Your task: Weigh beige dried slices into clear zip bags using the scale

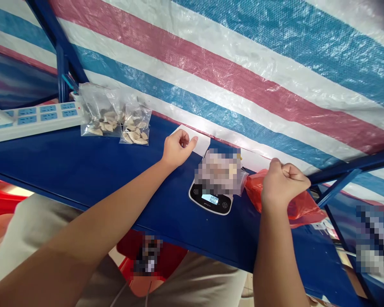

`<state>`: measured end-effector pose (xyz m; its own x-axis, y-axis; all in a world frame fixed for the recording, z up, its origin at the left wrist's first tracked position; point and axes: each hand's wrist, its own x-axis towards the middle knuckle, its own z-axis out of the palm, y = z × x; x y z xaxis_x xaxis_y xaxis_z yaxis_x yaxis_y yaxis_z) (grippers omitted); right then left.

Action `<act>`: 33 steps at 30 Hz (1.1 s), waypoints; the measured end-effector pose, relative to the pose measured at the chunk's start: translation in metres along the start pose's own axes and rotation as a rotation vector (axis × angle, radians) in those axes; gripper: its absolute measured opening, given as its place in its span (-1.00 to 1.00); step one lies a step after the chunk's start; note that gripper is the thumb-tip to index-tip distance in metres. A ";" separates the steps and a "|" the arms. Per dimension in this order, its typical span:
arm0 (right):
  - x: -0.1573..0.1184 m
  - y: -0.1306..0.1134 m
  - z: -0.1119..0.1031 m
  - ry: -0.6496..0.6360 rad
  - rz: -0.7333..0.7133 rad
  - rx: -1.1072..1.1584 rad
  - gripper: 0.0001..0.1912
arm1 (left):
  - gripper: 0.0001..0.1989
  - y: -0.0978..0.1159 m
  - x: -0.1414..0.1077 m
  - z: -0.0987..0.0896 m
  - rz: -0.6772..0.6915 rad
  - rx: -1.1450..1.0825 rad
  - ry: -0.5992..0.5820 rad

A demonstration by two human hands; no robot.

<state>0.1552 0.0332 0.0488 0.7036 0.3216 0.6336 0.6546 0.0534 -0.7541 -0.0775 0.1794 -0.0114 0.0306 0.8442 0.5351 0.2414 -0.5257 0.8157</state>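
A white and black scale (210, 199) shows a lit display reading about 10.0. On its plate lies a clear plastic bag (219, 170), its contents blurred out. My left hand (179, 147) hovers left of the scale, over white paper (202, 143); its fingers are loosely curled, thumb apart, nothing visible in them. To the right, my right hand (284, 183) is closed above a red plastic bag (255, 187); whatever it may hold is hidden. Two clear bags of pale, flat pieces, one larger (105, 125) and one smaller (135, 135), rest at the back left.
A white power strip (48, 117) with blue sockets lies on the blue table (67, 162) at the left. A striped plastic sheet (211, 64) hangs behind the table. Blue metal bars (339, 187) stand at the right. Below the front edge is a red stool (173, 256).
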 end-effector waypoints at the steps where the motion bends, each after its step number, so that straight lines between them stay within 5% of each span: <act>1: 0.000 0.001 0.000 -0.041 -0.023 -0.030 -0.45 | -0.58 0.001 0.000 0.000 -0.004 0.013 0.005; 5: 0.001 0.005 -0.002 -0.288 -0.203 -0.247 -0.56 | -0.38 0.000 0.000 0.001 -0.067 0.014 -0.090; 11: -0.006 0.007 0.001 -0.668 -0.499 -0.357 -0.65 | -0.44 -0.004 -0.002 0.006 -0.061 0.002 -0.169; 18: -0.014 0.008 0.007 -0.810 -0.441 -0.436 -0.73 | -0.59 0.001 -0.004 -0.001 -0.001 0.052 -0.158; 21: -0.002 0.011 0.002 -0.728 -0.302 -0.315 -0.72 | -0.77 0.021 -0.006 -0.006 0.137 0.056 -0.194; 23: 0.008 0.014 -0.004 -0.571 -0.186 -0.296 -0.66 | -0.73 0.044 -0.010 -0.003 0.316 0.042 -0.350; 26: 0.021 0.020 -0.013 -0.407 -0.044 -0.321 -0.57 | -0.33 0.083 -0.016 0.019 0.517 0.082 -0.783; 29: 0.029 0.025 -0.020 -0.395 0.025 -0.332 -0.55 | 0.13 0.109 -0.017 0.055 0.534 0.277 -1.077; 33: 0.036 0.032 -0.027 -0.344 0.100 -0.272 -0.55 | 0.17 0.115 -0.011 0.088 0.485 0.445 -1.266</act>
<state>0.2093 0.0213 0.0520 0.6645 0.6107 0.4306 0.6690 -0.2295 -0.7069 0.0351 0.1183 0.0572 0.9707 0.2402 -0.0102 0.2285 -0.9087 0.3493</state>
